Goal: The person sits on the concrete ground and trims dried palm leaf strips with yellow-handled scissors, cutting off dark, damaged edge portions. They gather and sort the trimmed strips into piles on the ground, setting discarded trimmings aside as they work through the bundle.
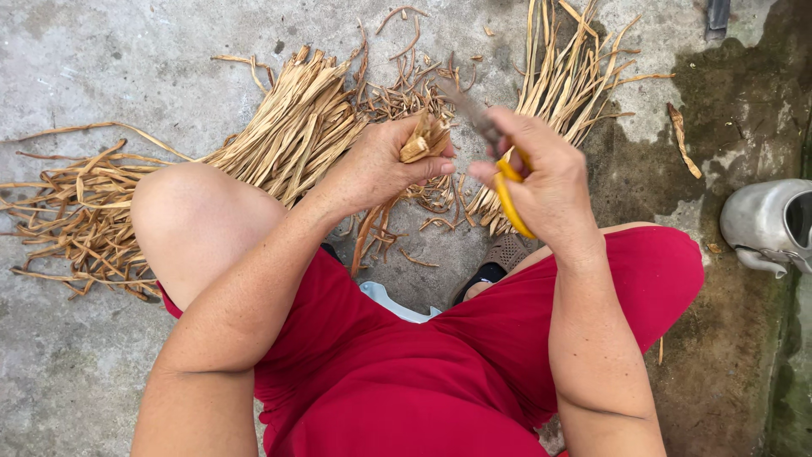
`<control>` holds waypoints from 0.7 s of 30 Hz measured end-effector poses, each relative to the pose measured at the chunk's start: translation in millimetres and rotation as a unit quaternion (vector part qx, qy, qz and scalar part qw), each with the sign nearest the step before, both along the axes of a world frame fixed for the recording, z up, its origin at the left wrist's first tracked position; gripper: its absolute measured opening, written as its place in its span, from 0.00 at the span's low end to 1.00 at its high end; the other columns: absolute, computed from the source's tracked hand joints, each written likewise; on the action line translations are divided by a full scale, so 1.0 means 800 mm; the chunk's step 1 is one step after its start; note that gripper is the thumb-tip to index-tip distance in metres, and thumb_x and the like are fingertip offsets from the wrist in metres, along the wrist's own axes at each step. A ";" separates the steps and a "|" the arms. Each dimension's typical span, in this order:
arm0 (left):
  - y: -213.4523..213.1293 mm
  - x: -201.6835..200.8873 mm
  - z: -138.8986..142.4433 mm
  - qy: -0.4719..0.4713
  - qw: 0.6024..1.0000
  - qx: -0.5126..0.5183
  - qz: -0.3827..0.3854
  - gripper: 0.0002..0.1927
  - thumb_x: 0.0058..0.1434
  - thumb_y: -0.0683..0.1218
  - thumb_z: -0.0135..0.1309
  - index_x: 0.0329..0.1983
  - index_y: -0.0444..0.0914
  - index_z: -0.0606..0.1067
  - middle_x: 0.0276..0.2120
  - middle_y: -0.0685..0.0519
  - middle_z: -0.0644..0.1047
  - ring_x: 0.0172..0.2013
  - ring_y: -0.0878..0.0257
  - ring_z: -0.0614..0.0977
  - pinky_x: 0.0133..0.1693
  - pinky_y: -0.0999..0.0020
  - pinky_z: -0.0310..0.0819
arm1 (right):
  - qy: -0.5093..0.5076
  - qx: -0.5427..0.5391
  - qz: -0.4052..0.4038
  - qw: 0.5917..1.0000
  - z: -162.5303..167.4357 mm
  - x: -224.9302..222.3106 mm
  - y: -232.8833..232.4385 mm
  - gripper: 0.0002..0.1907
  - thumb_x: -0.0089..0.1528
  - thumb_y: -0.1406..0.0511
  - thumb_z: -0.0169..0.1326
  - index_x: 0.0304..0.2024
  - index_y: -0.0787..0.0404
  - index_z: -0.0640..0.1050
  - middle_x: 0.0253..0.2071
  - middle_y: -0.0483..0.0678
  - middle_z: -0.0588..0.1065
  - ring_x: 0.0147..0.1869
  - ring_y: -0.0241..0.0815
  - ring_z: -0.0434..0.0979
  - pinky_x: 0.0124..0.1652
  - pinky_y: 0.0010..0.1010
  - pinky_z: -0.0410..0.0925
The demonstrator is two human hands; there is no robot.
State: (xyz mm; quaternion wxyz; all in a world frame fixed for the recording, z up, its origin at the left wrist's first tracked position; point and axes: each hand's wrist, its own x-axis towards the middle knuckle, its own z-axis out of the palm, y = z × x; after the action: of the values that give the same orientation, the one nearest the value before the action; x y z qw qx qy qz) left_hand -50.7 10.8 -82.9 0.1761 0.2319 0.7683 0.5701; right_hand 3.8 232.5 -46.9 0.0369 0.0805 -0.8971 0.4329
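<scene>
My left hand (pixel 381 165) is closed around a small bunch of dried tan plant strips (pixel 425 137), their cut ends sticking up past my thumb. My right hand (pixel 545 173) grips yellow-handled scissors (pixel 507 190); the grey blades (pixel 469 110) point up and left, just beside the bunch's ends. Both hands hover above my knees, over the concrete ground. A large bundle of the same dried strips (pixel 292 131) lies fanned out behind my left hand, and another bundle (pixel 562 80) lies behind my right hand.
Loose curled strips (pixel 72 216) are scattered at the left and short trimmings (pixel 406 93) lie between the bundles. A metal kettle (pixel 770 224) stands at the right edge. I sit low in red shorts (pixel 406 372), a sandalled foot (pixel 499 258) below my hands.
</scene>
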 end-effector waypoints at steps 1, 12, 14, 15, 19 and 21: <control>0.001 0.000 -0.002 0.032 0.999 -0.009 0.024 0.18 0.63 0.48 0.66 0.52 0.40 0.74 0.39 0.52 0.84 0.41 0.64 0.86 0.42 0.66 0.81 | -0.038 0.050 -0.004 0.998 -0.002 -0.001 -0.001 0.33 0.52 0.65 0.74 0.60 0.52 0.80 0.40 0.43 0.78 0.32 0.33 0.73 0.31 0.24 0.74; 0.044 0.007 -0.034 0.039 0.998 -0.055 -0.008 0.61 0.60 0.41 0.63 0.79 0.50 0.29 0.43 0.51 0.83 0.39 0.56 0.87 0.45 0.62 0.86 | 0.020 -0.302 0.014 0.953 -0.057 -0.017 -0.040 0.28 0.67 0.73 0.65 0.67 0.59 0.70 0.47 0.46 0.79 0.49 0.32 0.79 0.49 0.23 0.74; 0.046 0.005 -0.037 0.090 0.996 -0.012 -0.009 0.60 0.59 0.42 0.68 0.79 0.50 0.37 0.49 0.48 0.81 0.45 0.54 0.85 0.49 0.59 0.83 | 0.031 -0.311 -0.013 0.950 -0.057 -0.024 -0.032 0.23 0.69 0.75 0.62 0.64 0.59 0.72 0.45 0.45 0.78 0.46 0.31 0.79 0.45 0.22 0.74; 0.046 0.004 -0.038 0.117 0.993 0.011 -0.011 0.59 0.58 0.42 0.71 0.80 0.49 0.41 0.52 0.47 0.80 0.49 0.54 0.84 0.51 0.57 0.81 | 0.040 -0.313 -0.031 0.949 -0.055 -0.028 -0.026 0.22 0.69 0.76 0.61 0.63 0.59 0.72 0.47 0.45 0.77 0.46 0.31 0.79 0.44 0.22 0.74; 0.028 -0.003 -0.044 0.111 0.994 0.002 0.015 0.48 0.61 0.52 0.70 0.78 0.48 0.54 0.49 0.45 0.79 0.49 0.57 0.83 0.53 0.59 0.81 | 0.078 -0.366 -0.065 0.925 -0.037 -0.034 0.009 0.20 0.71 0.77 0.58 0.63 0.58 0.72 0.44 0.48 0.79 0.44 0.35 0.79 0.44 0.24 0.75; 0.015 -0.006 -0.047 0.221 0.973 0.005 0.061 0.42 0.65 0.56 0.69 0.75 0.44 0.60 0.53 0.42 0.76 0.55 0.55 0.79 0.56 0.61 0.79 | 0.135 -0.336 -0.108 0.926 -0.027 -0.032 0.024 0.19 0.72 0.78 0.58 0.62 0.60 0.71 0.44 0.47 0.77 0.47 0.36 0.80 0.48 0.26 0.77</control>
State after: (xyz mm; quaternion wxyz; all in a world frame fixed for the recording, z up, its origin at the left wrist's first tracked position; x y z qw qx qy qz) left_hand -55.2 23.1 -120.6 -0.0342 0.3052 0.7979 0.5187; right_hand -21.8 251.7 -68.7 0.2294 0.0237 -0.6887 0.6874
